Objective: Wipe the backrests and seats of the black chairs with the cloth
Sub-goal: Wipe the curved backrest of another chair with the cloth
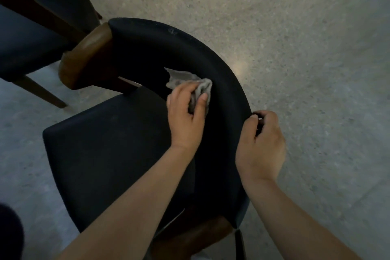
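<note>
A black chair with a curved padded backrest (211, 63) and a flat black seat (109, 150) stands right below me. My left hand (185, 116) grips a crumpled grey cloth (190, 84) and holds it against the inner face of the backrest, just above the seat. My right hand (261, 145) curls over the top edge of the backrest on its outer side and holds it. Brown wooden arm ends (84, 59) join the backrest at the left.
A second black chair (31, 44) with brown wooden legs stands at the upper left, close to the first chair's arm. Speckled grey floor (295, 38) spreads to the right and behind. A dark shape (10, 232) sits at the lower left corner.
</note>
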`<state>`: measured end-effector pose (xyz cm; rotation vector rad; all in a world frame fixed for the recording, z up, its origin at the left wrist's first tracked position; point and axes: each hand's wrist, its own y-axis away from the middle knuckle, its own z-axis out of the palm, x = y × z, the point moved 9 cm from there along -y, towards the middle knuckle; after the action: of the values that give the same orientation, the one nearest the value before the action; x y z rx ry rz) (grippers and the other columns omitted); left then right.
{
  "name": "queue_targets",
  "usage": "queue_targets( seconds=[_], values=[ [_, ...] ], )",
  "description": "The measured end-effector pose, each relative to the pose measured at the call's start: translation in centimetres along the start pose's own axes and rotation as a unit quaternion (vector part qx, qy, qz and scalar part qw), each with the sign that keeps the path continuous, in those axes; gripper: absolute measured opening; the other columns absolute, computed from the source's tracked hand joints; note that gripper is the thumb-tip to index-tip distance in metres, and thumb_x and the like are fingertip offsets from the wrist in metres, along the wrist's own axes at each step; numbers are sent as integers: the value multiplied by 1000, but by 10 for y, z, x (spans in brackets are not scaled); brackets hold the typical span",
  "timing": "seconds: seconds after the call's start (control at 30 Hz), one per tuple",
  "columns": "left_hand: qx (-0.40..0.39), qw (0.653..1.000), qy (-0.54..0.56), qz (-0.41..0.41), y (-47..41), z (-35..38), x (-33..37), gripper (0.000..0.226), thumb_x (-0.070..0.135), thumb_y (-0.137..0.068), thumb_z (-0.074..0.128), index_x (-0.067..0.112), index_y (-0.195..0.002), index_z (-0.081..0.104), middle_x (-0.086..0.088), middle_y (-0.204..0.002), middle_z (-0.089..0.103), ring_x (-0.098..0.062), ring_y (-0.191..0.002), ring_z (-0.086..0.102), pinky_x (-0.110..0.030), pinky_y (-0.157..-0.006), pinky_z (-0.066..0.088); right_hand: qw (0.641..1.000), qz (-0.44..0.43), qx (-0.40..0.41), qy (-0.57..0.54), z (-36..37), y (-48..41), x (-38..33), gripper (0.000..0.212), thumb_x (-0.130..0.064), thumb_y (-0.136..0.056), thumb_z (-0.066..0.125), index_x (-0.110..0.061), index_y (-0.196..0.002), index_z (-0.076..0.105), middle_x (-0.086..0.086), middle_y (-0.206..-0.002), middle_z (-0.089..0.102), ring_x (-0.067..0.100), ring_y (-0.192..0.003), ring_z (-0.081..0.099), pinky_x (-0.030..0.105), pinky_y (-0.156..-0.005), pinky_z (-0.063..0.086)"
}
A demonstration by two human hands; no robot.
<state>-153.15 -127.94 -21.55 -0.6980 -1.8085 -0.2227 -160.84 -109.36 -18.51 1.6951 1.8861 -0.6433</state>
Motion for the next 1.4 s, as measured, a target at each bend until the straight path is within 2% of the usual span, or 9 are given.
queue_targets(
  seconds=[0.13, 0.47, 0.6, 0.8, 0.93, 1.0, 1.17, 1.23, 1.4],
  values=[
    [4, 997, -48, -53, 4, 17, -19, 35, 38, -95, 49, 12, -116, 60, -2, -118, 49, -22, -111, 44, -25, -94, 36, 1000, -11, 6, -11, 0, 0, -1, 31, -37, -95, 37, -17, -105, 59, -4, -79, 64, 12, -66, 57, 27, -55, 39],
    [29, 993, -49, -102, 3, 27, -57, 25, 29, -102, 42, 8, -102, 55, 1, -101, 46, -7, -87, 44, -24, -75, 37, 1000, -6, 7, -19, 0, -1, 3, 31, -38, -95, 37, -19, -106, 59, -4, -79, 63, 9, -65, 56, 23, -53, 36],
    [-25, 974, -59, -215, 18, 15, -92, 23, 34, -104, 38, 17, -91, 48, 0, -98, 50, -7, -80, 51, -29, -69, 44, 1000, -1, 2, -10, 0, -1, 3, 28, -36, -97, 38, -19, -107, 58, -5, -80, 64, 9, -66, 56, 22, -53, 36],
    [-49, 998, 15, 48, 6, -1, 15, 15, 27, -99, 49, 15, -94, 56, 3, -95, 54, -8, -86, 53, -17, -74, 40, 1000, -3, 5, -18, -1, -1, 1, 31, -37, -94, 38, -17, -107, 58, -4, -83, 64, 14, -67, 57, 27, -54, 37],
    [-93, 991, -54, 84, 2, 21, 32, 25, 37, -95, 53, 13, -96, 60, 6, -100, 53, -10, -94, 54, -23, -80, 44, 1000, 3, 5, -18, -2, 0, 1, 23, -30, -98, 43, -16, -108, 58, -2, -85, 64, 15, -69, 55, 26, -53, 34],
    [-65, 995, -66, 42, 4, 21, 15, 26, 39, -97, 48, 15, -95, 57, 4, -97, 53, -11, -85, 54, -29, -73, 46, 1000, -3, 11, -16, -2, 0, 0, 29, -35, -96, 39, -16, -108, 58, -2, -85, 64, 14, -68, 55, 24, -53, 34],
    [-25, 965, -105, -237, 26, -4, -82, 26, 42, -101, 41, 20, -93, 53, 1, -93, 57, -8, -76, 56, -28, -63, 45, 1000, -4, 9, -20, 0, 0, 0, 37, -40, -91, 34, -17, -107, 59, -3, -82, 65, 14, -68, 57, 30, -56, 42],
    [-17, 974, -95, -206, 26, -10, -73, 27, 40, -102, 42, 19, -87, 51, 2, -86, 55, -9, -74, 55, -24, -60, 40, 1000, -5, 10, -22, -1, 0, 0, 36, -40, -91, 34, -18, -106, 59, -4, -81, 64, 15, -67, 58, 33, -58, 46],
    [-19, 999, -26, 14, 1, 0, 40, 15, 32, -99, 51, 18, -94, 55, 2, -91, 53, -7, -78, 51, -16, -66, 41, 1000, -8, 5, -26, -1, 1, -1, 35, -38, -92, 36, -16, -107, 58, -6, -81, 61, 13, -66, 54, 28, -57, 34]
  ],
)
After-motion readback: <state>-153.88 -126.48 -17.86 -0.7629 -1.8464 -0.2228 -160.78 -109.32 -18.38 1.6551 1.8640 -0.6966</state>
